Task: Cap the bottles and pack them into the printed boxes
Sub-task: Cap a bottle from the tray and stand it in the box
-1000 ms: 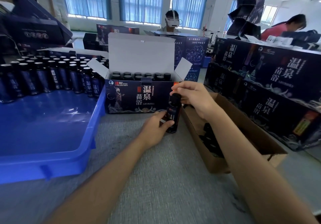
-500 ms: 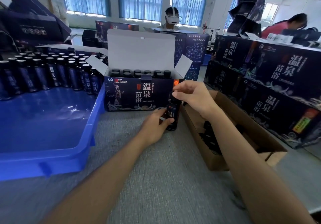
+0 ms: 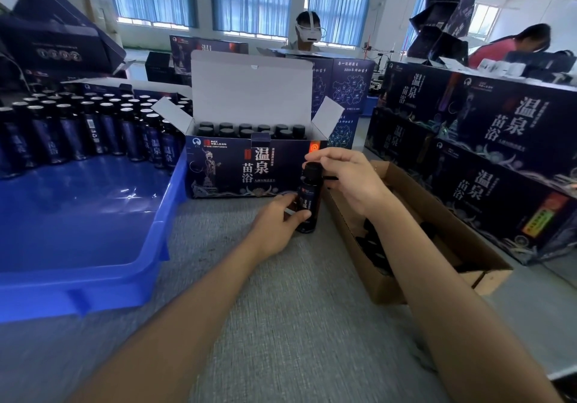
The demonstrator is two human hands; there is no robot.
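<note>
the left hand (image 3: 278, 226) curls its fingers round the lower body of a dark bottle (image 3: 308, 198), upright on the grey table (image 3: 281, 324). the right hand (image 3: 351, 180) pinches the black cap (image 3: 312, 169) on top of it. just behind stands the open printed box (image 3: 231, 168), with rows of capped bottles (image 3: 246, 129) inside. a brown carton (image 3: 452, 224) lies to the right and a blue tray (image 3: 93, 262) to the left.

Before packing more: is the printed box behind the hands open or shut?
Open. The printed box has its white lid standing up, and bottle caps show inside.
</note>
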